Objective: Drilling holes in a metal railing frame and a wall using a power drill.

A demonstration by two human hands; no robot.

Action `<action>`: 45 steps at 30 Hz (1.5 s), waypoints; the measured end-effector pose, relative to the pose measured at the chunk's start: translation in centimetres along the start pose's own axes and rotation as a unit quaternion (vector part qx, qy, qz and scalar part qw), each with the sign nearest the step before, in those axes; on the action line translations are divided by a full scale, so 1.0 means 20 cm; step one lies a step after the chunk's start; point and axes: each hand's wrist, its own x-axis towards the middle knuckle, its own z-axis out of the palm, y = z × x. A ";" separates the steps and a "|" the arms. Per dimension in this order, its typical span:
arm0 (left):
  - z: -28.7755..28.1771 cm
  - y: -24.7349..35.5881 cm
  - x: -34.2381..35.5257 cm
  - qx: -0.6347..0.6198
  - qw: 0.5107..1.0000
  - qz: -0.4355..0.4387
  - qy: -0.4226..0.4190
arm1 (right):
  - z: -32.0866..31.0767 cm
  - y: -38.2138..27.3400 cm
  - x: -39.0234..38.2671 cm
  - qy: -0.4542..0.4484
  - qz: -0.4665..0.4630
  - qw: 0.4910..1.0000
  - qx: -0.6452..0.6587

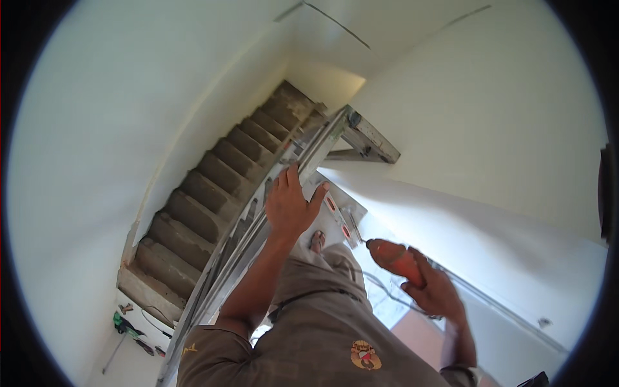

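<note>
One orange tool point(394, 258): is gripped by right hand point(440, 295)
Left hand point(288, 205): spread, empty, at rail point(317, 151) edge
Tool work: progress cannot be judged

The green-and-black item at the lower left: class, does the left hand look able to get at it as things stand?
Probably not: the left hand, fingers spread, is up at the metal frame, while the green-and-black item appears well below, beyond the frame and the brown stairs.

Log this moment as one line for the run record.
left hand: open, at metal rail | right hand: gripping orange tool | stairs: left of rail
</note>
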 end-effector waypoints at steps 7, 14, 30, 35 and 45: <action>-0.14 -0.07 0.02 -0.186 0.974 -0.046 -0.123 | -0.75 -0.83 -0.08 -0.052 0.032 0.990 -0.124; -0.14 -0.03 0.00 -0.095 0.994 0.006 -0.045 | -1.12 -1.41 0.17 0.007 0.111 0.986 -0.121; -0.10 -0.03 0.00 -0.125 0.989 -0.039 -0.063 | -1.11 -1.81 1.04 -0.092 0.179 0.960 -0.194; -0.10 -0.03 0.00 -0.136 0.988 -0.043 -0.065 | -1.08 -1.77 1.19 -0.117 0.208 0.944 -0.230; -0.12 -0.03 0.01 -0.144 0.987 -0.040 -0.061 | -1.02 -1.67 1.36 -0.156 0.245 0.914 -0.283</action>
